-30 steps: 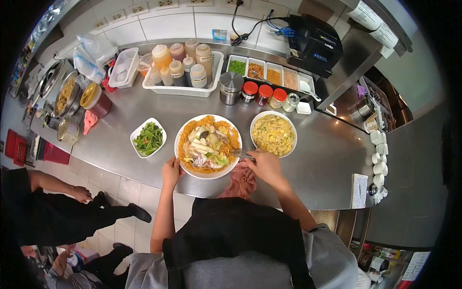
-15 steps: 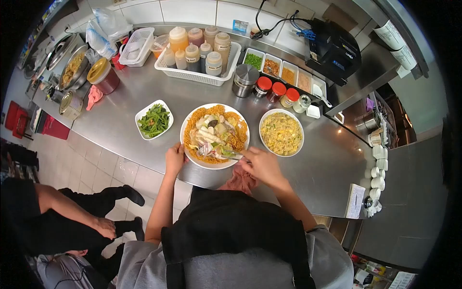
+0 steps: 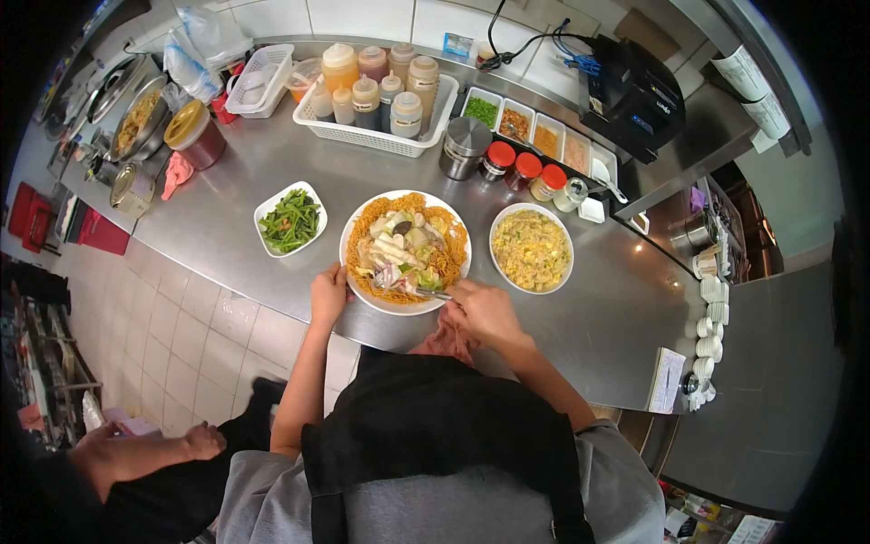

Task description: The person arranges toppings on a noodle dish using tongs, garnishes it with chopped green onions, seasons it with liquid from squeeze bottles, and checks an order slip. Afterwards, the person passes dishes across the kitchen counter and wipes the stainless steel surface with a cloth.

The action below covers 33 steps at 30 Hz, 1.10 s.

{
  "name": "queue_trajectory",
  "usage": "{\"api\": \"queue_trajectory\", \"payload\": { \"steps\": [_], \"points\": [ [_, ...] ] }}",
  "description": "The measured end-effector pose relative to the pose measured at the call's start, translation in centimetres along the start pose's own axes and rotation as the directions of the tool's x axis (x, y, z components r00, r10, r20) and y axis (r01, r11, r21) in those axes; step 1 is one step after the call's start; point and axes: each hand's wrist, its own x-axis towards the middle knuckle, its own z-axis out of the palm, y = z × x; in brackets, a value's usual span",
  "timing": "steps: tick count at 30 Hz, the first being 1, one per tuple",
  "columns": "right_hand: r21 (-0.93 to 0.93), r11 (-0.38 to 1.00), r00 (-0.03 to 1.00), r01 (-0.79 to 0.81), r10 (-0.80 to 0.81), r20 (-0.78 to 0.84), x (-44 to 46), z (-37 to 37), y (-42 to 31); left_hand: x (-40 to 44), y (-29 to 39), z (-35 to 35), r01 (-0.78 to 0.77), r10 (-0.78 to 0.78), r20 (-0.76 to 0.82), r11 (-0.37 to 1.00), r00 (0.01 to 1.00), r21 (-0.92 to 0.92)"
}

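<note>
A white round plate holds a ring of crisp brown noodles with pale pieces in a glossy sauce heaped in the middle. My left hand grips the plate's lower left rim, its fingers drawn together. In my right hand is a metal utensil, its far end resting in the food near the plate's lower edge; whether it is a spoon or tongs I cannot tell. Below that hand, a pink cloth hangs at the counter edge.
Stir-fried greens sit in a square dish to the left, and egg fried rice in a plate to the right. Behind stand a basket of sauce bottles, red-lidded jars and a black printer. Another person's arm is at lower left.
The utensil's tip has shifted slightly within the food at the plate's lower edge. My left hand stays at the rim. The other person at lower left has changed position.
</note>
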Motion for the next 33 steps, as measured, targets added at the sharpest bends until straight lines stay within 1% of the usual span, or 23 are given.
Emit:
{"api": "queue_trajectory", "payload": {
  "steps": [2, 5, 8, 11, 14, 17, 20, 23, 26, 29, 33],
  "points": [
    [0.025, 0.999, 1.0, -0.022, 0.022, -0.005, 0.3, -1.2, -0.1, 0.0, -0.1, 0.0, -0.009, 0.009, 0.001, 1.0, 1.0, 0.021],
    [0.012, 0.999, 0.999, -0.033, 0.033, -0.002, 1.2, -3.2, -0.3, -0.1, 0.3, -0.1, -0.001, 0.001, 0.003, 0.999, 1.0, 0.048],
    [0.0, 0.999, 0.999, 0.051, -0.051, -0.015, 1.7, -2.8, 0.2, 0.0, 0.0, -0.1, -0.004, 0.003, 0.005, 0.998, 1.0, 0.066],
    [-0.065, 0.994, 0.995, 0.085, -0.081, 0.061, 1.6, -1.5, -0.2, 0.0, 0.0, -0.1, 0.003, -0.003, 0.002, 0.998, 1.0, 0.057],
    [-0.061, 0.995, 0.994, 0.084, -0.079, 0.075, 1.6, 0.0, 0.1, -0.3, 0.5, 0.0, -0.016, 0.017, -0.022, 0.999, 1.0, 0.048],
    [-0.053, 0.998, 0.994, 0.04, -0.034, 0.103, 1.6, -0.1, 0.1, -0.2, 0.1, 0.1, -0.016, 0.017, -0.015, 0.998, 1.0, 0.059],
    [-0.022, 0.998, 0.997, 0.058, -0.057, 0.052, 1.4, -0.1, 0.3, -0.1, -0.2, 0.2, -0.03, 0.032, -0.029, 0.998, 0.999, 0.053],
    [-0.019, 0.999, 0.999, 0.036, -0.036, 0.013, 1.3, -1.1, 0.5, -0.2, 0.1, 0.1, -0.027, 0.027, -0.012, 0.997, 1.0, 0.073],
    [0.041, 0.999, 0.998, 0.03, -0.028, -0.053, 1.6, -2.5, 0.9, 0.0, -0.3, 0.2, -0.021, 0.021, -0.008, 0.998, 1.0, 0.052],
    [0.048, 0.999, 0.996, 0.002, 0.002, -0.086, 2.0, -3.8, 0.8, -0.2, 0.1, 0.3, -0.023, 0.024, -0.024, 0.999, 0.999, 0.04],
    [0.078, 0.996, 0.99, -0.039, 0.049, -0.13, 2.7, -5.8, 0.6, -0.2, 0.1, 0.2, -0.025, 0.027, -0.023, 0.996, 0.999, 0.085]
  ]
}}
